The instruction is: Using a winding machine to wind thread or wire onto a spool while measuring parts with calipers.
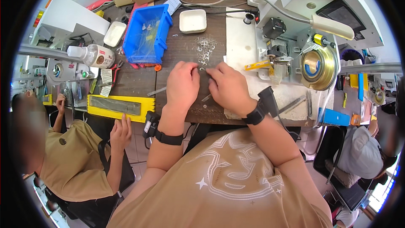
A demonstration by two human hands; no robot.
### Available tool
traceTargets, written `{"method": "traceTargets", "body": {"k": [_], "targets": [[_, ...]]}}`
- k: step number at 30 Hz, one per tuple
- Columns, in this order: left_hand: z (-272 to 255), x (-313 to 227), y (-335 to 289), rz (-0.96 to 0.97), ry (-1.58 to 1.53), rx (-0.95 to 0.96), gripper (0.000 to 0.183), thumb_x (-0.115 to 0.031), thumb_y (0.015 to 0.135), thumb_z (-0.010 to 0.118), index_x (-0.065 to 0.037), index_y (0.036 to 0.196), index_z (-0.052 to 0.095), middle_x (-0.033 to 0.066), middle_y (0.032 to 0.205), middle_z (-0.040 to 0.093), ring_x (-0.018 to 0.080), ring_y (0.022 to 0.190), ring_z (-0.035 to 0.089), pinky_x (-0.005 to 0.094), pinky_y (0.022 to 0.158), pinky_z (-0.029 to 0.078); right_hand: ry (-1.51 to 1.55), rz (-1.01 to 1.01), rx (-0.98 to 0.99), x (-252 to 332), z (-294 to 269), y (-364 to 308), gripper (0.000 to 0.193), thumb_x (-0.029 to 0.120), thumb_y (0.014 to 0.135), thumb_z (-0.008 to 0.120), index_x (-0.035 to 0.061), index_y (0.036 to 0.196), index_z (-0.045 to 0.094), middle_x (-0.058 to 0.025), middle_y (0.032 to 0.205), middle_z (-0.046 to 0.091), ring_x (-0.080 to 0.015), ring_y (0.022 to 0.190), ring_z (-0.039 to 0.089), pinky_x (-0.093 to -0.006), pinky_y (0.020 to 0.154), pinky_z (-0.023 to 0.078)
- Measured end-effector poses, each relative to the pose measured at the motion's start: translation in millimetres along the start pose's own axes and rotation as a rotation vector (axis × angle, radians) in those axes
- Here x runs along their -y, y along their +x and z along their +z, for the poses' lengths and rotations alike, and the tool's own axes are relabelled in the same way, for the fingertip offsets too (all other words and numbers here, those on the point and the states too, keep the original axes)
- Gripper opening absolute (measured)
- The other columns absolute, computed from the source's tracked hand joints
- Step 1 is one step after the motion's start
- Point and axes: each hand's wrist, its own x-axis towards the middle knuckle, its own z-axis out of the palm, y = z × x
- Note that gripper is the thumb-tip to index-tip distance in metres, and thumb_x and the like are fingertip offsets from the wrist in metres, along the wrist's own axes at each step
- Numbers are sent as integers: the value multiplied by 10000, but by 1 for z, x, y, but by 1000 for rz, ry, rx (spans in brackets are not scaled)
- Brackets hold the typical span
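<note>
Over the near part of the brown table, my left hand (182, 83) is closed, thumb against curled fingers; whatever it pinches is hidden. My right hand (231, 88) is beside it, palm down, with its index finger and thumb a little apart. The right index fingertip is close to a small curved metal piece (202, 69) at the near end of a loose pile of small shiny hook-like pieces (206, 47). Black straps with small devices are around both wrists.
Left of the pile are a blue bin (148, 33) with small clear bags and a white dish (193, 21). A bench machine with a gold spool (315, 69) stands right. A yellow tray (121, 107) lies near a co-worker's hand (121, 130). Pliers (117, 69) lie beside a plastic bottle (93, 55).
</note>
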Motion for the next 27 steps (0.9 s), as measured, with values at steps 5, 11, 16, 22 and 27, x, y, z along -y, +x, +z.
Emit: {"method": "traceTargets", "body": {"k": [5, 11, 16, 22, 27], "targets": [[-4, 0, 3, 60, -13, 70, 141, -39, 897, 671, -9, 1020, 731, 171, 929, 677, 351, 839, 676, 421, 739, 533, 10, 14, -50, -1, 1, 3, 346, 113, 799, 705, 76, 1142, 722, -88, 921, 604, -284, 839, 662, -416, 693, 539], [-4, -2, 6, 66, 33, 128, 124, -70, 899, 662, -65, 1005, 726, 127, 956, 656, 366, 923, 654, 459, 785, 532, -176, -62, 9, 1, -1, 3, 392, 132, 784, 711, 59, 1168, 717, -87, 960, 575, -267, 839, 635, -402, 683, 538], [-1, -3, 7, 98, 91, 103, 93, -81, 908, 662, -76, 985, 714, 118, 943, 647, 361, 916, 654, 467, 774, 533, -191, -56, 3, 3, -1, 1, 393, 137, 793, 712, 69, 1181, 717, -96, 975, 576, -276, 859, 627, -400, 701, 536], [0, -12, 3, 106, 123, 80, 65, -91, 923, 652, -71, 977, 681, 131, 970, 640, 379, 907, 649, 470, 767, 532, -87, -47, -25, 4, -6, -1, 308, 136, 815, 712, 67, 1116, 714, -95, 959, 580, -281, 861, 630, -406, 714, 537], [-14, -39, -13, 100, 31, 61, 44, -70, 941, 626, -50, 978, 640, 150, 964, 626, 388, 881, 640, 465, 747, 516, 158, -29, -77, 14, -24, -9, 164, 133, 860, 705, 50, 1001, 695, -117, 936, 606, -311, 852, 636, -419, 707, 530]]}}
